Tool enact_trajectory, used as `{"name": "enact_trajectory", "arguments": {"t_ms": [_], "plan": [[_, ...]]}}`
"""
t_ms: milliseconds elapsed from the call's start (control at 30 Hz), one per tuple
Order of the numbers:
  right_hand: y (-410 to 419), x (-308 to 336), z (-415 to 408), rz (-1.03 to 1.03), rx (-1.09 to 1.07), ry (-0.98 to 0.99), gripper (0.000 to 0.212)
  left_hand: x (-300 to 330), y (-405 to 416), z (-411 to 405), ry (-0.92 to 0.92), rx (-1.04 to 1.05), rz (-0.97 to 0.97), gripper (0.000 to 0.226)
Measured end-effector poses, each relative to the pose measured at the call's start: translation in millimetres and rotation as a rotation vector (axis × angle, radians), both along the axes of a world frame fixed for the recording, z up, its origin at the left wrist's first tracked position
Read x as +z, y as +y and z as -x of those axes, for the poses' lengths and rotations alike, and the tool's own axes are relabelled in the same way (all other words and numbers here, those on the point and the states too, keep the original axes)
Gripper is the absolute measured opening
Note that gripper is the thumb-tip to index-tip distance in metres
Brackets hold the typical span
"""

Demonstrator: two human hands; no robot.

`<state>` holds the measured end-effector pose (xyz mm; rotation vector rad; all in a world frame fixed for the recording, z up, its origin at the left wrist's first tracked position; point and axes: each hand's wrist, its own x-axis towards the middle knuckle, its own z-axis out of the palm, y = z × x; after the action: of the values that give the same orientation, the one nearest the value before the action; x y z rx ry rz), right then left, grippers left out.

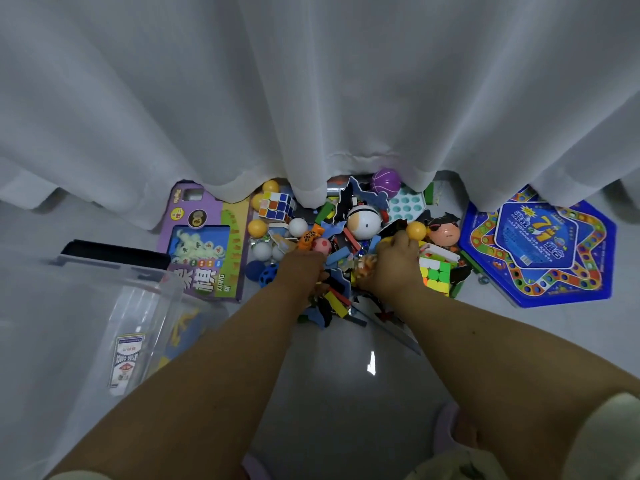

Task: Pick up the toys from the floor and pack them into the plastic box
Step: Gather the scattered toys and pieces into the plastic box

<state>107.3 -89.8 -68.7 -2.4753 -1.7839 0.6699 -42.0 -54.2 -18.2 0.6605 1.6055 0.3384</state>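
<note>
A heap of small toys (341, 258) lies on the grey floor below a white curtain. My left hand (301, 268) reaches into the heap, its fingertips at a pink ball (322, 244) and an orange figure (308, 239); its fingers are hidden. My right hand (394, 263) digs in beside it, fingers curled over a yellow ball (384, 242), with an orange ball (415, 231) touching its knuckles. The clear plastic box (138, 299) stands at the left with a card pack (126, 362) inside.
A purple chess box (204, 244) lies left of the heap and a blue hexagonal game board (540, 247) lies to its right. Two puzzle cubes (277, 205) (436, 275), a purple ball (386, 181) and a white round toy (363, 221) sit in the heap. The curtain (311, 98) hangs over the back.
</note>
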Motion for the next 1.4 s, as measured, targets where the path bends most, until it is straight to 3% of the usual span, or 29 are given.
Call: {"name": "enact_trajectory", "arguments": {"t_ms": [133, 167, 267, 333, 433, 533, 633, 700, 767, 833, 900, 967, 1100, 1233, 1400], "plan": [[12, 6, 5, -0.133, -0.166, 0.242, 0.054, -1, -1, 4, -0.122, 0.101, 0.083, 0.011], [16, 10, 10, -0.17, -0.177, 0.349, 0.051, -1, -1, 5, -0.191, 0.1, 0.103, 0.019], [19, 29, 31, -0.197, -0.049, 0.589, 0.042, -2, 3, 10, -0.521, 0.167, 0.174, 0.041], [18, 34, 38, -0.206, 0.025, 0.671, 0.04, 2, 7, 11, -0.594, 0.217, 0.167, 0.031], [22, 28, 30, -0.275, -0.062, 0.758, 0.038, -5, 13, 18, -0.417, 0.248, 0.118, 0.015], [29, 14, 13, -0.347, -0.173, 0.586, 0.037, -8, 26, 26, -0.149, 0.194, -0.014, 0.004], [38, -1, -1, -0.302, -0.114, 0.283, 0.064, -7, 36, 31, 0.187, -0.012, -0.221, 0.022], [45, -4, -5, -0.232, -0.021, 0.182, 0.085, -12, 38, 32, 0.375, -0.213, -0.39, 0.026], [52, -6, -5, -0.105, 0.08, 0.095, 0.101, -21, 41, 33, 0.508, -0.402, -0.48, 0.055], [58, -7, -2, 0.005, 0.165, 0.012, 0.107, -32, 48, 33, 0.573, -0.59, -0.456, 0.09], [61, -10, 1, 0.026, 0.21, -0.021, 0.103, -38, 57, 27, 0.649, -0.763, -0.392, 0.102], [64, -13, 6, 0.021, 0.235, -0.048, 0.097, -41, 63, 18, 0.709, -0.914, -0.342, 0.096], [66, -20, 11, 0.006, 0.254, -0.095, 0.081, -39, 75, 9, 0.698, -0.991, -0.285, 0.066], [68, -24, 13, 0.005, 0.248, -0.101, 0.07, -33, 85, 9, 0.675, -1.053, -0.193, 0.068], [70, -22, 13, 0.021, 0.213, -0.053, 0.064, -30, 82, 14, 0.644, -1.033, -0.236, 0.062]]}}
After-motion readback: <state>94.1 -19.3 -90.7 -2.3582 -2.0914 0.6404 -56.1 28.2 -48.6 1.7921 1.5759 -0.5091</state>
